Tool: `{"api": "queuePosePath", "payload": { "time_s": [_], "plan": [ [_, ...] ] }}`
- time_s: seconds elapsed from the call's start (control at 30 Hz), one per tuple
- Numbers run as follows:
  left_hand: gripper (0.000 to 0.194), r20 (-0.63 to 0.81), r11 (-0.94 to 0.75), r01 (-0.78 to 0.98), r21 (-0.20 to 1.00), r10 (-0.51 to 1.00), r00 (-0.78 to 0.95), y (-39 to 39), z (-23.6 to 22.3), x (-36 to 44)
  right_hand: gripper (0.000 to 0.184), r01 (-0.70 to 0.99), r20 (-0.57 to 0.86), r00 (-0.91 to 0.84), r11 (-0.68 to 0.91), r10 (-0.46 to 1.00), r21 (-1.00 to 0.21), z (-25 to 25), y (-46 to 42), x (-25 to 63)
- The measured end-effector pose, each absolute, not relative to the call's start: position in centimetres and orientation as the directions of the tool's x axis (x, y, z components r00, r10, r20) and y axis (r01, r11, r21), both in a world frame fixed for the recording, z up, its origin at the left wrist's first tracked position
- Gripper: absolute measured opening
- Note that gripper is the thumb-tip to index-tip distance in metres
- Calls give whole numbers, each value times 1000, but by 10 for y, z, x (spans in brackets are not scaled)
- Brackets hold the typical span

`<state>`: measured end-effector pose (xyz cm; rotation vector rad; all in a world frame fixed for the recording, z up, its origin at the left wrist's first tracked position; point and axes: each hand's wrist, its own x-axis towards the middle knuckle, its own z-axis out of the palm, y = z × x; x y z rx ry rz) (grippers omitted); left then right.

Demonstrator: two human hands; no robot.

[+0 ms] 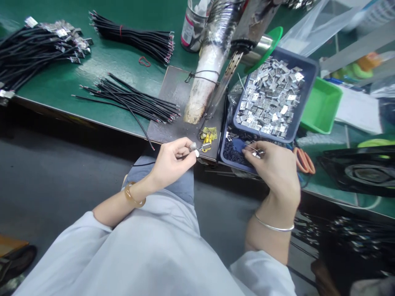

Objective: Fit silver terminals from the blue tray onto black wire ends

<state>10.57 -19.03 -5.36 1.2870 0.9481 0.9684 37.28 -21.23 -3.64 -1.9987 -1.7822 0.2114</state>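
My left hand (174,160) pinches a thin black cable (143,164) between thumb and forefinger, both with whitish fingertip covers. A small silver metal connector (206,146) sits at the cable's end, just past those fingertips and in front of a yellow holder (210,133). My right hand (276,168) is closed over the lower blue tray (222,154), which holds many small black pieces (231,153). From its fingers sticks a thin metal tool (250,147), perhaps tweezers; the hand hides most of it.
A wrapped soldering iron (205,78) points down at a dark board (173,90). Solder spool (265,51), a blue tray of metal shells (268,98), green box (322,105) and orange-handled scissors (304,160) stand right. Loose cables (132,98) and cable bundles (132,35) lie left.
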Motion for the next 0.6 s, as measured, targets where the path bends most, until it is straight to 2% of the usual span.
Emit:
{"api": "queuePosePath", "payload": {
  "time_s": [0.2,0.37,0.43,0.53,0.6],
  "plan": [
    [16,-55,78,-55,995,941,335,-190,-55,108,28,901,183,139,-47,973,-431,-38,-206,366],
    [17,-52,73,-50,996,941,334,-190,-56,108,18,907,130,126,-61,983,-417,-37,-199,359],
    [17,-48,68,-50,996,944,327,-191,-56,108,14,894,170,170,-80,971,-441,-35,-201,352],
    [16,-37,53,-45,998,954,298,-193,-55,110,13,777,356,357,-63,863,-627,-29,-213,333],
    [15,-26,37,-36,999,963,270,-195,-55,112,12,642,434,443,61,784,-764,-25,-224,315]
  ]
}}
